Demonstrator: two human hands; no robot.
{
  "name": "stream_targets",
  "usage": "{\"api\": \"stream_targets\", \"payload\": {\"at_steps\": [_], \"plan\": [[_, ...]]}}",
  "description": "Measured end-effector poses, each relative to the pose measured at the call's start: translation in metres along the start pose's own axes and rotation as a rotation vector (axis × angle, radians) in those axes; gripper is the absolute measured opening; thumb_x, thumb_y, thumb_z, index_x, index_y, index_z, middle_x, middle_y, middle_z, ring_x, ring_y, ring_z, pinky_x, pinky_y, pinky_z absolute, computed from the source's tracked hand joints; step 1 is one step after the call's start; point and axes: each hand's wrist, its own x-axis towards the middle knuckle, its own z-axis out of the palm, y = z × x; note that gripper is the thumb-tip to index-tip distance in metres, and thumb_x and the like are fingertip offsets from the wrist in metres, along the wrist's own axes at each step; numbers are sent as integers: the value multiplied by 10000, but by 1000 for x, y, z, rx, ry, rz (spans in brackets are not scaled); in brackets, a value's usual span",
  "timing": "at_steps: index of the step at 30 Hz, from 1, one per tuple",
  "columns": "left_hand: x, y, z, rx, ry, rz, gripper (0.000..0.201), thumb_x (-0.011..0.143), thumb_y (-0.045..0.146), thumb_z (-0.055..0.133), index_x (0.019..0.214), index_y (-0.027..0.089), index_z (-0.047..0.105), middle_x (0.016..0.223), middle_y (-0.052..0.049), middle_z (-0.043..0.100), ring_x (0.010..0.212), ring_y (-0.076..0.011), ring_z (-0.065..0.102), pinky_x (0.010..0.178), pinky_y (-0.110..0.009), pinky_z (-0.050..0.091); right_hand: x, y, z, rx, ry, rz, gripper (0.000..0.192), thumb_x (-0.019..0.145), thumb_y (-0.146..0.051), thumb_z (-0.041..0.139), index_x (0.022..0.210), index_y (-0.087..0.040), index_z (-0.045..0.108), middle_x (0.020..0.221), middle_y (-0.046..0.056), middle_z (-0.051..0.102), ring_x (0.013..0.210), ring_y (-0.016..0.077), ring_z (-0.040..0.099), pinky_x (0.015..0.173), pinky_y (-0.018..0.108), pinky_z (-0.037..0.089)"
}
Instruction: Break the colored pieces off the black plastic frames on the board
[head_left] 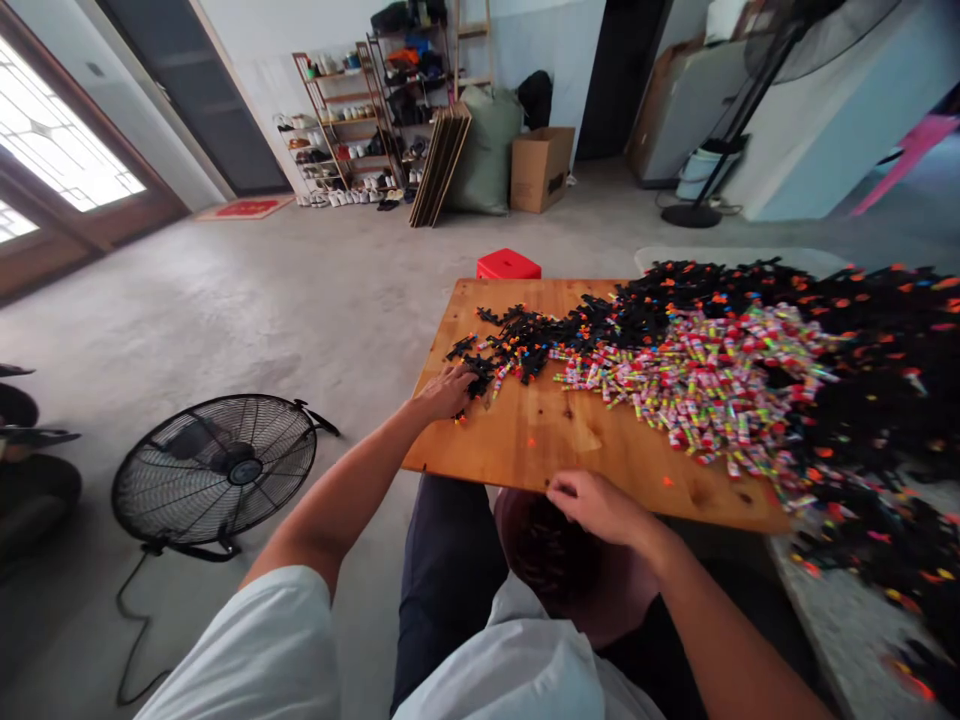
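My left hand [448, 392] reaches to the table's left side, its fingers stretched out over a few small black toy guns [480, 375] with orange tips. More black toy guns [585, 325] spread to the right in a long heap. In front of them lies a pile of small colourful tubes [720, 385] with red and white ends. My right hand [592, 500] is at the table's front edge with its fingers curled together; whatever they may hold is too small to make out. Below it, a dark reddish tub [517, 530] sits at my lap with small pieces inside.
The wooden table [517, 440] has a few orange bits on it. A red stool [508, 265] stands behind it, and a floor fan [217, 470] is at the left. Farther back are a cardboard box [541, 170], a green sack [484, 150] and shoe racks [349, 120].
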Motion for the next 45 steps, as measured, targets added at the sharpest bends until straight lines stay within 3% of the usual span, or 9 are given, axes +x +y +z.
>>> {"api": "stream_targets", "payload": {"at_steps": [3, 6, 10, 14, 23, 27, 30, 35, 45], "plan": [[4, -10, 5, 9, -34, 23, 410, 884, 243, 618, 1286, 197, 689, 1343, -119, 603, 1256, -258, 554, 1119, -375, 438, 61, -22, -12, -97, 234, -46, 242, 977, -239, 531, 1073, -203, 751, 998, 71, 799, 941, 222, 729, 814, 277, 489], [6, -10, 3, 1, -66, -2, 399, 874, 331, 666, 1252, 204, 688, 1275, -111, 601, 1207, -261, 562, 1051, -360, 474, 124, -45, -17, -190, 289, 42, 325, 978, -171, 520, 1225, -223, 726, 1231, 93, 767, 1163, 241, 695, 951, 283, 475], [7, -4, -2, -24, -62, -39, 445, 795, 371, 758, 1187, 174, 684, 1231, -121, 592, 1164, -282, 565, 1037, -373, 476, 182, -68, -11, -197, 322, 134, 324, 1028, -264, 479, 1214, -167, 726, 1208, 175, 762, 1134, 294, 716, 927, 327, 499], [4, 3, -1, -30, -6, -90, 500, 776, 373, 776, 1222, 181, 655, 1260, -126, 583, 1174, -293, 576, 1022, -377, 489, 201, -75, -2, -181, 354, 245, 347, 1030, -281, 479, 1207, -93, 711, 1196, 252, 745, 1133, 322, 723, 925, 351, 506], [-6, 15, 8, -198, 76, -77, 580, 831, 209, 716, 1395, 146, 596, 1371, -170, 587, 1149, -253, 642, 994, -326, 510, 182, -65, -3, 9, 369, 203, 240, 923, -347, 686, 1063, -156, 722, 1106, 210, 772, 1044, 310, 736, 847, 356, 538], [-9, 34, -3, -340, 95, -130, 400, 852, 346, 770, 1202, 159, 718, 1048, -81, 729, 943, -209, 676, 881, -297, 522, 156, -49, 0, 179, 386, 144, 287, 991, -410, 549, 1069, -163, 672, 947, 111, 780, 754, 190, 723, 627, 262, 533], [-15, 54, -12, -449, 106, -47, 434, 862, 484, 774, 1139, 152, 740, 875, -31, 726, 794, -160, 653, 755, -236, 492, 126, -41, 3, 525, 386, 37, 377, 942, -522, 581, 1089, -181, 650, 818, 22, 733, 538, 124, 601, 467, 216, 453], [-22, 92, -21, -571, 157, 28, 473, 895, 541, 735, 1179, 163, 758, 967, -68, 773, 846, -175, 693, 783, -241, 509, 79, -45, -3, 1065, 399, -53, 408, 778, -508, 773, 1022, -187, 707, 661, -48, 622, 484, 94, 515, 433, 201, 402], [-17, 133, -29, -753, 70, -1, 419, 865, 532, 765, 1011, 140, 757, 807, -28, 722, 689, -132, 638, 630, -213, 485, 47, -45, -25, 1040, 573, -118, 351, 784, -449, 793, 997, -172, 750, 682, -22, 653, 485, 93, 514, 422, 215, 401]]}}
